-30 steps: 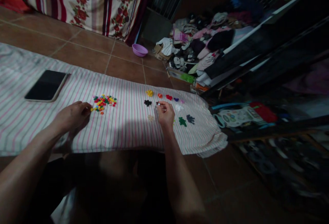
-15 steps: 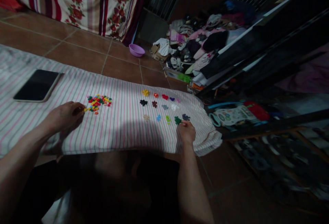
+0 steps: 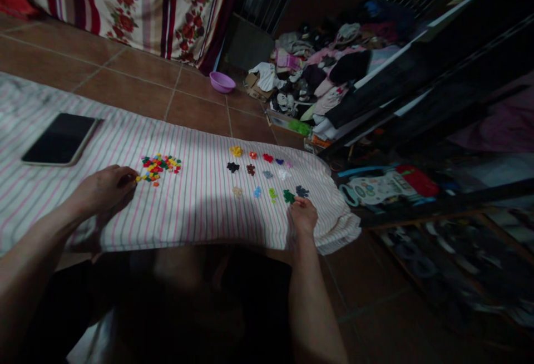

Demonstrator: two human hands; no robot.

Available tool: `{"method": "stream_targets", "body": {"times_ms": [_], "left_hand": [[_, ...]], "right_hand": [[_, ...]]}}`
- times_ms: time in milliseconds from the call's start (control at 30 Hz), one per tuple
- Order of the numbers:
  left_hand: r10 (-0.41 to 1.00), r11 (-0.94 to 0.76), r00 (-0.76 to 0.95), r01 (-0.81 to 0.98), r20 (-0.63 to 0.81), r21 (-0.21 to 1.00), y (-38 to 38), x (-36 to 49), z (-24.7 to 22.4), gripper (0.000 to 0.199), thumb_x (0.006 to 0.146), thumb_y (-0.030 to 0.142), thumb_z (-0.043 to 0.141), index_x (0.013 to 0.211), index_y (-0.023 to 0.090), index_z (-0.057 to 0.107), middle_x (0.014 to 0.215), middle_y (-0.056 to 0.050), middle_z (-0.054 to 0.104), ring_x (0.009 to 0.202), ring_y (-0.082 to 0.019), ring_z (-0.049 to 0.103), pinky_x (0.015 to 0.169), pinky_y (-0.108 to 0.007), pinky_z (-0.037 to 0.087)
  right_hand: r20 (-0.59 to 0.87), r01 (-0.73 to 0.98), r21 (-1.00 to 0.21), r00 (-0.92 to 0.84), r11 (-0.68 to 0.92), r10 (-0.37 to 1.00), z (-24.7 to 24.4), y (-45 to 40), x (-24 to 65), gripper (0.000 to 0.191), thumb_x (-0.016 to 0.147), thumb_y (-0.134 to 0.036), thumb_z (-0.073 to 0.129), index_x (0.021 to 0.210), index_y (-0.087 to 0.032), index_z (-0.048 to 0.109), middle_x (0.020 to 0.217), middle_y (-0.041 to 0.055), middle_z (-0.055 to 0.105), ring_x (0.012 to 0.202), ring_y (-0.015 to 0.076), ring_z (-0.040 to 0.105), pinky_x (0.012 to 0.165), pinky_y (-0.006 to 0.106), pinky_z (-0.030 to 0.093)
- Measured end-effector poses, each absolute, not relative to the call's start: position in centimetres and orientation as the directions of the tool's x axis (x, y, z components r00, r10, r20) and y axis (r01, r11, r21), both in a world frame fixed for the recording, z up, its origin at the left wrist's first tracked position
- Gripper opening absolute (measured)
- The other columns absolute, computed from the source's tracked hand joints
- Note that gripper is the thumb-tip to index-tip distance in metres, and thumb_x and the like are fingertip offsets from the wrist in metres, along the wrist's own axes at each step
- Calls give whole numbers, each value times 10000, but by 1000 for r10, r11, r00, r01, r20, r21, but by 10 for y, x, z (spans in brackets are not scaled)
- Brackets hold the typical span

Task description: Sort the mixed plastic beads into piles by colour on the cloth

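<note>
Small mixed-colour plastic pieces (image 3: 161,165) lie in a loose heap on the striped cloth. At the heap's left edge is my left hand (image 3: 109,186), its fingers curled and closed on a small yellow piece (image 3: 138,178). My right hand (image 3: 304,214) rests by the dark green pieces (image 3: 288,196), thumb and fingers pinched together; whatever is between them is too small to make out. Just beyond it sit dark grey-blue pieces (image 3: 302,191). Lime green pieces (image 3: 272,195), light blue pieces (image 3: 257,191) and beige pieces (image 3: 237,191) form separate little piles leftward in that row.
Behind are piles of yellow (image 3: 236,151), black (image 3: 233,167), brown (image 3: 250,169) and red pieces (image 3: 267,157), among others. A dark-screened phone or tablet (image 3: 60,139) lies at left. On the tiled floor stand a purple basin (image 3: 222,82) and heaped clothes (image 3: 317,69).
</note>
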State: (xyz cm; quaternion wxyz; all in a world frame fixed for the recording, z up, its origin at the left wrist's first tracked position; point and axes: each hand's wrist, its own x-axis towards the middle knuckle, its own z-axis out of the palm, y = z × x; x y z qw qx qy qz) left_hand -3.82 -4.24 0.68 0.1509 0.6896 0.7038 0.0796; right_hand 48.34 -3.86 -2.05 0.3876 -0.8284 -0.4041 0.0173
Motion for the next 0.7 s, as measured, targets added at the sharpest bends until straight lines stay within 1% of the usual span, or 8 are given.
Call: {"method": "stream_targets", "body": {"times_ms": [67,167,300,400,500,600,700], "left_hand": [[994,28,9,944,-111,328,-42,-39,6,481,834,409,350,1114,142,636,1103,-118,670,945,-244,650,833,-317,470],[991,36,8,943,-132,332,-41,-40,5,489,837,415,343,1123,143,631,1111,-121,663,958,-248,649,846,-327,471],[991,35,12,938,-131,344,-42,-40,5,466,849,395,360,1121,131,630,1130,-129,659,970,-246,647,862,-330,474],[994,20,20,934,-108,357,-43,-39,5,436,868,365,370,1129,131,630,1132,-134,662,960,-236,647,859,-325,477],[996,15,17,935,-89,353,-44,-39,6,397,888,351,374,1101,157,648,1100,-128,672,944,-230,651,847,-322,483],[997,6,22,935,-74,355,-44,-39,7,371,903,327,373,1094,185,657,1081,-110,675,932,-212,652,837,-310,482],[997,7,24,924,-76,382,-46,-38,9,362,902,298,385,1094,174,666,1063,-116,672,919,-201,652,824,-296,474]], "right_hand": [[278,633,-680,689,-370,669,-19,-39,485,348,621,-251,492,883,-168,705,837,88,713,833,263,660,845,403,499],[319,639,-675,704,-369,635,-13,-39,484,351,664,-268,459,897,-160,698,900,116,710,893,281,649,864,427,486],[403,697,-665,636,-266,658,-6,-34,468,382,725,-288,414,939,-127,687,979,153,696,929,272,629,873,423,477],[435,749,-645,522,-152,733,-4,-26,442,381,749,-298,419,960,-121,683,982,147,687,896,241,619,878,400,474],[437,785,-617,395,-50,808,-1,-19,406,368,787,-329,431,974,-140,684,966,123,686,847,213,613,873,379,476],[441,785,-616,266,73,857,3,-14,366,341,814,-347,443,963,-161,687,963,106,679,828,199,614,820,352,496],[471,744,-628,128,229,873,4,-10,324,305,834,-335,461,943,-170,693,939,92,670,810,186,619,756,321,512]]}}
